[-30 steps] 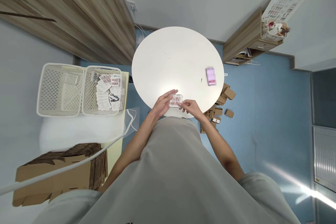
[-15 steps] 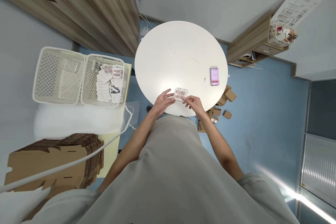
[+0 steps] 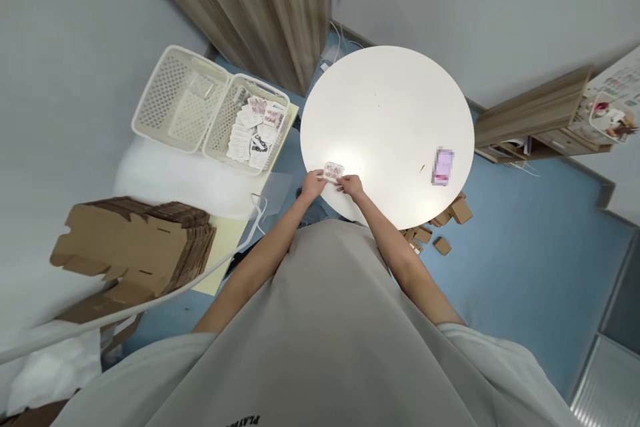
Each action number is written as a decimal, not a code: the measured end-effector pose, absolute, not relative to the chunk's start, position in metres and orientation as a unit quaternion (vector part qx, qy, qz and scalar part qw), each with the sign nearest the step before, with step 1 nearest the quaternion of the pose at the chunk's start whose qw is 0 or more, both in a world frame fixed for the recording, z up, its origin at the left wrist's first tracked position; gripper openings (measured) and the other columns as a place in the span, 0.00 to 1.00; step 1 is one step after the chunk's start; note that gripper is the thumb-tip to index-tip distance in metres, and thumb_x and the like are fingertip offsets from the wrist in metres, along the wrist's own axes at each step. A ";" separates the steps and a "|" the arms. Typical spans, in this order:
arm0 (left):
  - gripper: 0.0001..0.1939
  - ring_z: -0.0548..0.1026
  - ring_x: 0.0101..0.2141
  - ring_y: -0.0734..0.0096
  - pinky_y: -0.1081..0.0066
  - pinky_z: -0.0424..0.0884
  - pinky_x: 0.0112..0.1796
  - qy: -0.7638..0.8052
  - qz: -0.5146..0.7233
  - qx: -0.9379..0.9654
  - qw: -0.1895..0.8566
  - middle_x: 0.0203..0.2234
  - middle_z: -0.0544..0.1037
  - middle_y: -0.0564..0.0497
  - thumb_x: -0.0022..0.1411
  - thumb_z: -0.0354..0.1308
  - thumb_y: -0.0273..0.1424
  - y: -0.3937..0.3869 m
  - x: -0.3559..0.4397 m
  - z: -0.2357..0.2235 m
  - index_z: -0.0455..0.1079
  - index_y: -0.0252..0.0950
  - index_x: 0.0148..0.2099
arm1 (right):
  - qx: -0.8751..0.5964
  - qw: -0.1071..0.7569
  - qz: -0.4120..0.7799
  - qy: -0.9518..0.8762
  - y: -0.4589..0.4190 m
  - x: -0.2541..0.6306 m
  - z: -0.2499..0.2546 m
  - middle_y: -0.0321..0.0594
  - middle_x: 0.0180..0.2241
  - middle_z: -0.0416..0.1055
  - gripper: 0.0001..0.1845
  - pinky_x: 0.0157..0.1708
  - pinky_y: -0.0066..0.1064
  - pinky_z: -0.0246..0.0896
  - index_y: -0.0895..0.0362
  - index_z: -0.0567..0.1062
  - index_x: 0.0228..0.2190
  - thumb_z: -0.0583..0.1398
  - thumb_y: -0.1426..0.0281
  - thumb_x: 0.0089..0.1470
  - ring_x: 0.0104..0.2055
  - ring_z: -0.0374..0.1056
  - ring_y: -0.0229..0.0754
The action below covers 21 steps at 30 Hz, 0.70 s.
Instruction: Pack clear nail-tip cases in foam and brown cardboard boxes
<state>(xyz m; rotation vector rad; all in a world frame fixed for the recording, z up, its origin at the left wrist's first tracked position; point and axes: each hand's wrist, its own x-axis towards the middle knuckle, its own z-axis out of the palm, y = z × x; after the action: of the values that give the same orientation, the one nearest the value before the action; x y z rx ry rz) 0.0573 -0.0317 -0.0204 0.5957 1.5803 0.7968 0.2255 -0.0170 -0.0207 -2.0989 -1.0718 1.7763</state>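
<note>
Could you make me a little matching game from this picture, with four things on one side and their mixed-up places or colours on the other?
1. Small pack
2. Phone
3. Floor
4. Cardboard stack

A. Blue
B. Near the right edge of the white table
C. Brown
D. Between the left hand and right hand

Right pairs: 1-D, 2-B, 3-A, 4-C

There's a small, clear plastic pack (image 3: 333,172) over there, roughly rectangular with rounded corners, showing reddish-pink shapes in rows. Its broad face is turned upward, long side running across. It's held at the near left edge of the round white table (image 3: 390,113); from here I can't tell whether it touches the top or whether it's sealed.
</note>
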 end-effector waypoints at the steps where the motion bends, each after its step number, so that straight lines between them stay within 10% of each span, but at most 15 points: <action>1: 0.19 0.73 0.63 0.35 0.45 0.61 0.68 0.687 0.330 0.258 0.594 0.52 0.83 0.37 0.45 0.70 0.19 -0.029 0.058 -0.024 0.81 0.37 0.42 | -0.715 0.078 0.590 -0.366 -0.013 0.221 -0.027 0.43 0.35 0.85 0.11 0.29 0.23 0.67 0.58 0.77 0.29 0.65 0.70 0.65 0.26 0.77 0.33; 10: 0.26 0.70 0.67 0.38 0.46 0.60 0.69 0.686 0.351 0.228 0.595 0.64 0.76 0.35 0.50 0.74 0.26 -0.056 0.059 -0.005 0.80 0.37 0.54 | -0.693 0.026 0.553 -0.463 -0.028 0.244 -0.018 0.43 0.38 0.85 0.13 0.39 0.30 0.74 0.58 0.78 0.50 0.66 0.68 0.65 0.34 0.82 0.40; 21: 0.23 0.74 0.63 0.41 0.48 0.67 0.66 0.773 0.436 0.156 0.434 0.63 0.77 0.37 0.59 0.71 0.33 -0.171 0.005 0.036 0.79 0.38 0.57 | -0.519 0.023 0.567 -0.640 -0.060 0.214 0.025 0.42 0.45 0.85 0.11 0.49 0.37 0.75 0.52 0.82 0.47 0.65 0.63 0.66 0.42 0.82 0.46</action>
<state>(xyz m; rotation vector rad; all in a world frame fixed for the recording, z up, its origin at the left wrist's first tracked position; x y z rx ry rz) 0.0048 -0.1713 0.0355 0.3891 1.9262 1.0850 0.2139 -0.0596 0.0250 -1.6063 -1.9810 1.7549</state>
